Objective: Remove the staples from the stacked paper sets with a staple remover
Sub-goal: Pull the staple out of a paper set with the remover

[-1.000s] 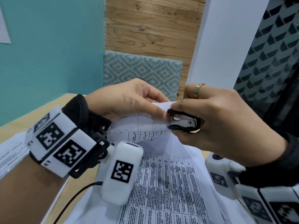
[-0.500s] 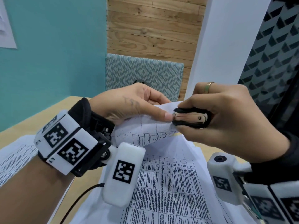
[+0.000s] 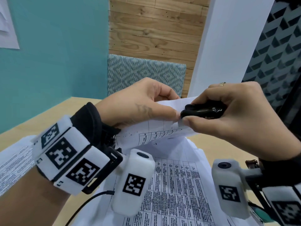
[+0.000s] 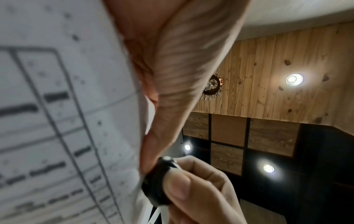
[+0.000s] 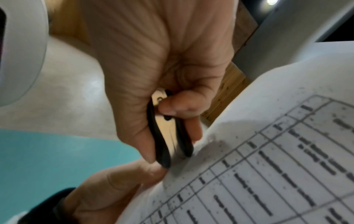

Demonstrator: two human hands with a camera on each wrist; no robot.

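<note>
A stapled paper set [image 3: 156, 131] printed with tables is lifted off the table, its top edge curled up. My left hand [image 3: 138, 110] pinches that top edge, thumb on the near side. My right hand [image 3: 228, 118] grips a black staple remover [image 3: 203, 111] between thumb and fingers, its tips squeezed against the paper's top corner right beside my left thumb. The right wrist view shows the staple remover [image 5: 168, 136] with its black handles pressed close and its tips on the paper [image 5: 268, 166]. The staple itself is hidden. From the left wrist the remover [image 4: 159, 181] sits at the sheet's edge.
More printed sheets [image 3: 175, 193] lie on the light wooden table [image 3: 215, 145] under my hands, and another sheet [image 3: 13, 162] lies at the left. A patterned chair back [image 3: 143, 74] stands across the table by a white pillar [image 3: 228, 46].
Both hands and the paper have risen slightly. My right hand has rolled the staple remover, so its black top now faces me instead of its metal side.
</note>
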